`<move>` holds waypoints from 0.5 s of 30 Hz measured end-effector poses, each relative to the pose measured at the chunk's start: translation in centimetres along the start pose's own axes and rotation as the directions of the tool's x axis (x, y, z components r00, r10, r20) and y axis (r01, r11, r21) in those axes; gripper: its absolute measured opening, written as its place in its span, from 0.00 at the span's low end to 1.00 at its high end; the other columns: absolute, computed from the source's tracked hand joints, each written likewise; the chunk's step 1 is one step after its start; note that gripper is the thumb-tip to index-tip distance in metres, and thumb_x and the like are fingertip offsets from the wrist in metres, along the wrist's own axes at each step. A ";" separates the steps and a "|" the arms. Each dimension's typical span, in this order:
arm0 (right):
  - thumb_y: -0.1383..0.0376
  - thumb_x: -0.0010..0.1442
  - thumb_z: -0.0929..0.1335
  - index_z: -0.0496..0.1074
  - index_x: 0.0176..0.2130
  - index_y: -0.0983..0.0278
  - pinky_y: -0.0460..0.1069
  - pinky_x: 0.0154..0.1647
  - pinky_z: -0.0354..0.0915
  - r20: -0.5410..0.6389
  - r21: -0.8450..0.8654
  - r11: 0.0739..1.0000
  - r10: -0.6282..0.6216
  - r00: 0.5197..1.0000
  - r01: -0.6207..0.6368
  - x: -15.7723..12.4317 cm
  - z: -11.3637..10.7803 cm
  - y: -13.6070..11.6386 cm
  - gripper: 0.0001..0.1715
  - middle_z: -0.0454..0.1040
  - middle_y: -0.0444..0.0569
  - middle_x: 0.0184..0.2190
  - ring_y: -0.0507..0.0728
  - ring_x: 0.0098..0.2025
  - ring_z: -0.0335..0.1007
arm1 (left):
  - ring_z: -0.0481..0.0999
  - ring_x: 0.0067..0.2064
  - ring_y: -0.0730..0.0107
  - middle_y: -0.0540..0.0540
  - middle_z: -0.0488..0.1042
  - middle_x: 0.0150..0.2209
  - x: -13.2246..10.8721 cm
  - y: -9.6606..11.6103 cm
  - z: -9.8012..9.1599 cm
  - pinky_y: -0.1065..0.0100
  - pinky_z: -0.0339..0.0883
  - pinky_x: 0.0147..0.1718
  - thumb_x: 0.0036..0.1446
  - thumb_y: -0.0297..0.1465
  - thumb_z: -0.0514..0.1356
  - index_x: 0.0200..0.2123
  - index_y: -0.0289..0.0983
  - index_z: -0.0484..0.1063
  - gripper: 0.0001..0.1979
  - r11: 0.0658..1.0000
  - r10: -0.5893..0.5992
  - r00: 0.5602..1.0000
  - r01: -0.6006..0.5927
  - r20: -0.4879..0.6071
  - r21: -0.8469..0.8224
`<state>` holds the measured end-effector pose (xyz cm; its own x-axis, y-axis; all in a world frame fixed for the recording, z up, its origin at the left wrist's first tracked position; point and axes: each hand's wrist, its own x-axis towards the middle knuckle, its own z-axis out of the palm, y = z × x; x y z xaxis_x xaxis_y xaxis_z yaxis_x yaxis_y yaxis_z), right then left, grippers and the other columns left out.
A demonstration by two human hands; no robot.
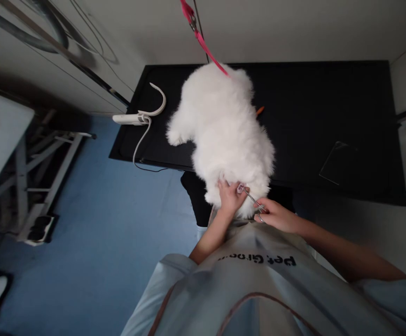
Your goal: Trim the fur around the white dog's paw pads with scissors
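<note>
A fluffy white dog (220,107) is on a black grooming table (315,116), its near end close against my apron. My left hand (231,196) lies in its fur, with fingers closed on an ear (241,187) whose pink inside shows. In my right hand (276,214) is a slim metal hemostat (254,199) with scissor-like finger rings. Its tip reaches the pink part of the ear, beside my left fingers. Whether the tip grips anything is too small to tell.
A pink lead (206,46) runs from above to the dog's far end. At the table's left are a white curved device (129,119) and its cord. An orange object (260,110) pokes out beside the dog. Metal folding frames (45,182) stand on the blue floor.
</note>
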<state>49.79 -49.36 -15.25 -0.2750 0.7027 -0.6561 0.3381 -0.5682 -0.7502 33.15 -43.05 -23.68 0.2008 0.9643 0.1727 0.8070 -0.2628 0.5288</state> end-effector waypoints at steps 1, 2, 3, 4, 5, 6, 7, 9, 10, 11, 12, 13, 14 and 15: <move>0.62 0.50 0.69 0.66 0.40 0.62 0.47 0.24 0.51 -0.001 -0.044 0.999 -0.009 1.000 0.009 -0.1 0.0 -0.2 0.16 0.64 0.38 0.20 0.50 0.22 0.56 | 0.64 0.52 0.50 0.38 0.67 0.43 0.1 0.1 -0.1 0.50 0.57 0.54 0.53 0.42 0.63 0.32 0.36 0.76 0.14 1.000 -0.006 1.000 0.006 -0.002 -0.002; 0.62 0.50 0.69 0.66 0.39 0.62 0.47 0.24 0.50 0.000 -0.077 0.997 -0.020 1.000 0.020 -0.2 -0.1 -0.3 0.16 0.64 0.38 0.20 0.50 0.22 0.56 | 0.64 0.52 0.50 0.38 0.68 0.43 0.2 0.3 -0.2 0.50 0.57 0.54 0.53 0.42 0.63 0.33 0.36 0.77 0.14 1.000 -0.013 1.000 0.013 -0.003 -0.004; 0.62 0.50 0.69 0.65 0.39 0.62 0.47 0.24 0.50 0.000 -0.099 0.995 -0.030 1.000 0.030 -0.3 -0.1 -0.5 0.16 0.63 0.38 0.19 0.50 0.22 0.56 | 0.64 0.52 0.51 0.38 0.68 0.43 0.4 0.6 -0.3 0.50 0.58 0.54 0.53 0.42 0.63 0.33 0.37 0.77 0.14 1.000 -0.022 1.000 0.022 -0.005 -0.005; 0.62 0.50 0.69 0.65 0.39 0.62 0.47 0.24 0.50 -0.003 -0.112 0.993 -0.039 0.999 0.038 -0.3 -0.2 -0.6 0.16 0.63 0.37 0.19 0.50 0.22 0.56 | 0.64 0.51 0.51 0.38 0.68 0.43 0.5 0.8 -0.5 0.50 0.58 0.54 0.53 0.42 0.63 0.34 0.37 0.77 0.14 1.000 -0.029 1.000 0.029 -0.009 -0.008; 0.61 0.50 0.69 0.65 0.40 0.62 0.46 0.24 0.50 -0.010 -0.122 0.992 -0.043 0.999 0.041 -0.3 -0.3 -0.7 0.16 0.63 0.37 0.19 0.50 0.22 0.56 | 0.64 0.51 0.51 0.39 0.68 0.42 0.7 1.1 -0.6 0.50 0.58 0.54 0.53 0.42 0.63 0.35 0.37 0.77 0.14 0.999 -0.034 0.999 0.034 -0.012 -0.012; 0.60 0.50 0.69 0.65 0.40 0.62 0.46 0.24 0.50 -0.022 -0.132 0.990 -0.044 0.999 0.040 -0.3 -0.5 -0.9 0.17 0.63 0.37 0.19 0.50 0.22 0.56 | 0.64 0.51 0.52 0.39 0.68 0.42 0.9 1.5 -0.8 0.51 0.58 0.54 0.53 0.42 0.63 0.36 0.38 0.78 0.14 0.999 -0.035 0.999 0.035 -0.013 -0.017; 0.60 0.51 0.69 0.65 0.41 0.62 0.46 0.24 0.50 -0.035 -0.142 0.989 -0.037 0.999 0.032 -0.3 -0.6 -1.0 0.18 0.62 0.37 0.18 0.50 0.22 0.56 | 0.64 0.50 0.52 0.39 0.67 0.41 1.1 1.8 -0.9 0.50 0.58 0.54 0.52 0.42 0.64 0.36 0.39 0.78 0.14 0.999 -0.032 0.999 0.031 -0.012 -0.020; 0.59 0.50 0.69 0.65 0.41 0.62 0.46 0.24 0.50 -0.045 -0.164 0.986 -0.017 0.999 0.009 -0.2 -1.2 -1.3 0.18 0.63 0.37 0.19 0.51 0.22 0.56 | 0.64 0.51 0.50 0.39 0.67 0.43 1.4 2.3 -1.2 0.50 0.58 0.55 0.51 0.41 0.65 0.38 0.40 0.79 0.13 1.000 -0.018 1.000 0.017 -0.012 -0.011; 0.60 0.50 0.69 0.65 0.40 0.63 0.46 0.24 0.51 -0.043 -0.173 0.985 -0.007 0.999 -0.001 -0.2 -1.5 -1.5 0.18 0.64 0.38 0.19 0.51 0.22 0.56 | 0.64 0.52 0.49 0.38 0.66 0.44 1.5 2.4 -1.3 0.50 0.57 0.55 0.51 0.40 0.65 0.38 0.40 0.79 0.13 1.000 -0.010 1.000 0.010 -0.014 -0.002; 0.60 0.49 0.69 0.66 0.39 0.63 0.46 0.24 0.51 -0.032 -0.179 0.984 0.001 0.999 -0.007 -0.2 -1.7 -1.7 0.18 0.64 0.38 0.20 0.51 0.23 0.57 | 0.63 0.54 0.48 0.38 0.66 0.45 1.5 2.5 -1.4 0.49 0.57 0.56 0.50 0.40 0.65 0.38 0.40 0.79 0.13 1.000 -0.003 1.000 0.003 -0.016 0.007; 0.61 0.48 0.69 0.66 0.38 0.63 0.46 0.24 0.51 -0.020 -0.181 0.983 0.005 1.000 -0.008 -0.2 -2.0 -1.9 0.17 0.64 0.38 0.20 0.51 0.23 0.57 | 0.62 0.55 0.47 0.37 0.66 0.46 1.4 2.4 -1.5 0.49 0.57 0.56 0.50 0.40 0.65 0.37 0.40 0.79 0.13 1.000 0.001 1.000 -0.001 -0.021 0.015; 0.61 0.48 0.69 0.66 0.38 0.63 0.46 0.25 0.52 -0.007 -0.179 0.984 0.006 1.000 -0.007 -0.2 -2.2 -2.0 0.16 0.64 0.39 0.20 0.51 0.23 0.57 | 0.62 0.56 0.46 0.37 0.66 0.46 1.3 2.3 -1.5 0.49 0.57 0.56 0.50 0.40 0.65 0.37 0.39 0.79 0.13 1.000 0.004 1.000 -0.003 -0.025 0.021; 0.62 0.47 0.69 0.66 0.37 0.63 0.46 0.25 0.52 0.003 -0.174 0.985 0.008 1.000 -0.007 -0.3 -2.3 -2.2 0.15 0.64 0.39 0.20 0.51 0.23 0.57 | 0.61 0.57 0.46 0.37 0.66 0.46 1.2 2.1 -1.5 0.49 0.57 0.56 0.51 0.40 0.65 0.36 0.39 0.79 0.13 1.000 0.005 1.000 -0.004 -0.027 0.027; 0.62 0.47 0.69 0.66 0.37 0.63 0.46 0.25 0.52 0.010 -0.171 0.985 0.011 1.000 -0.009 -0.3 -2.4 -2.3 0.15 0.64 0.38 0.20 0.51 0.23 0.57 | 0.61 0.57 0.46 0.37 0.66 0.46 1.0 1.9 -1.5 0.49 0.56 0.57 0.51 0.40 0.65 0.35 0.39 0.79 0.12 0.999 0.007 1.000 -0.006 -0.027 0.033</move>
<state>51.28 -47.27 -13.13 -0.2806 0.6921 -0.6650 0.4892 -0.4930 -0.7195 34.08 -42.60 -21.28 0.1912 0.9611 0.1991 0.8236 -0.2674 0.5001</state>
